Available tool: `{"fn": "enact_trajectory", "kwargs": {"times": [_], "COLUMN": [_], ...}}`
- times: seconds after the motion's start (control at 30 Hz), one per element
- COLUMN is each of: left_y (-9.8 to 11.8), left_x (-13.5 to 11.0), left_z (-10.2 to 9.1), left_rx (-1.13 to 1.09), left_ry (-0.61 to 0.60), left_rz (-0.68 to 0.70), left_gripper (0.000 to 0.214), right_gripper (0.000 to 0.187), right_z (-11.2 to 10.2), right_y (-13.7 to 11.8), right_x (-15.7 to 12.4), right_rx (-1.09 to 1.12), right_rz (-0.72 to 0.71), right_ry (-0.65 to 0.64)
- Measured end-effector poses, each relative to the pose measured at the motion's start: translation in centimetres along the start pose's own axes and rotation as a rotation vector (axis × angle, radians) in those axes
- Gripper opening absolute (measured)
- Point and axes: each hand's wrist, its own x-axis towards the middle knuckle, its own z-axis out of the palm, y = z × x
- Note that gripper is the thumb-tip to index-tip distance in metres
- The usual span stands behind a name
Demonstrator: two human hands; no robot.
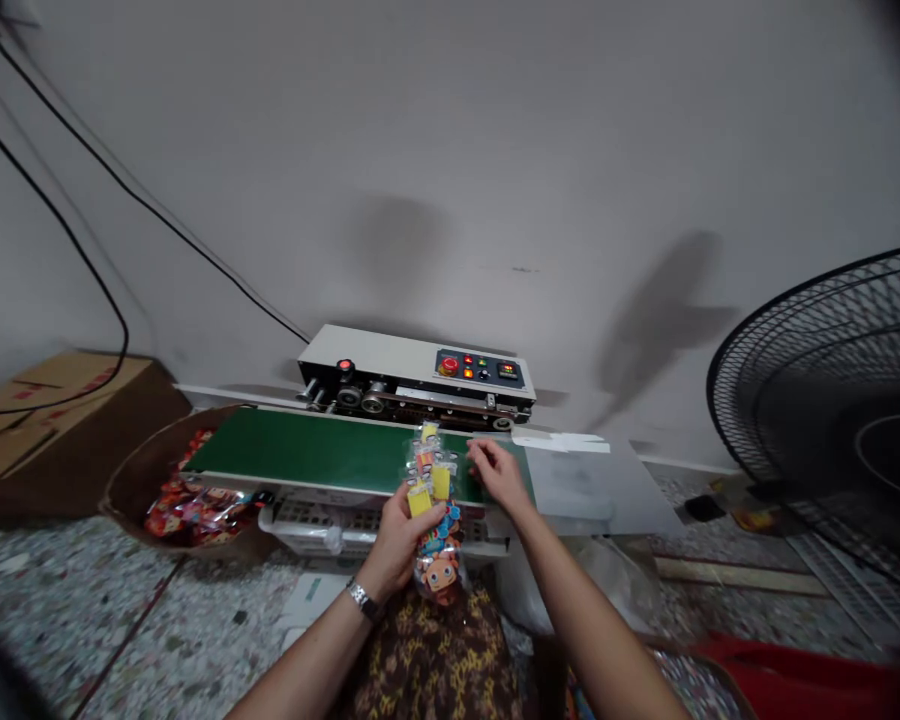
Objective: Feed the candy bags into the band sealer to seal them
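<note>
Green belt (307, 452): L hand (399, 538) clamps pkts (435, 530), long axis pointing away toward sealer (412, 375); R hand (499, 472) fingers apart.

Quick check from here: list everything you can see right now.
sealing machine: one, grey-white, against the wall
conveyor belt: one, green, before the machine
packet: one, clear with colourful contents, over the belt's near edge
basket: one, brown, floor left
red packets: several, in the basket
cardboard box: one, brown, far left
fan: one, black, right
left hand: one, grips the packet
right hand: one, at the packet's top
</note>
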Motion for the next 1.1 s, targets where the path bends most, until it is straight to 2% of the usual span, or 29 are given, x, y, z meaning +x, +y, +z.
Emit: {"fn": "enact_trajectory", "kwargs": {"times": [0.07, 0.13, 0.33, 0.47, 0.57, 0.63, 0.77, 0.87, 0.97, 1.1], "left_y": [0.2, 0.3, -0.2, -0.8, -1.0, -1.0, -1.0, -1.1, -1.2, -1.3], "left_x": [0.1, 0.3, 1.0, 1.4, 1.4, 1.4, 1.2, 1.1, 1.1, 1.1], "left_z": [-0.2, -0.2, 0.4, 1.0, 1.0, 0.7, 0.0, -0.2, -0.1, 0.2], "left_rx": [-0.004, -0.005, 0.024, 0.031, 0.001, -0.006, 0.006, 0.013, 0.021, 0.047], "left_ry": [0.004, 0.015, 0.063, 0.070, 0.067, 0.078, 0.108, 0.097, 0.073, 0.080], "left_rz": [0.006, 0.031, 0.159, 0.209, 0.170, 0.145, 0.104, 0.080, 0.080, 0.072], "left_gripper": [0.045, 0.046, 0.044, 0.043, 0.041, 0.040, 0.040, 0.038, 0.037, 0.039], "right_gripper": [0.035, 0.032, 0.025, 0.023, 0.027, 0.031, 0.028, 0.022, 0.021, 0.022], "right_z": [1.0, 1.6, 2.0, 2.1, 0.9, -0.9, -5.9, -8.2, -8.4, -6.8], "right_y": [-1.3, -2.2, -4.0, -4.0, -2.4, -0.3, 4.2, 6.2, 6.8, 6.2], "right_x": [-1.2, -2.3, -4.9, -5.4, -4.3, -2.9, 0.0, 1.4, 2.4, 3.8], "right_rx": [0.206, 0.270, 0.056, -0.013, 0.047, 0.050, -0.336, -0.510, -0.563, -0.594], "right_rz": [0.029, -0.001, -0.103, -0.129, -0.063, 0.029, 0.287, 0.384, 0.424, 0.416], "right_ry": [-0.102, -0.123, 0.102, 0.222, 0.357, 0.416, 0.436, 0.428, 0.414, 0.351]}}
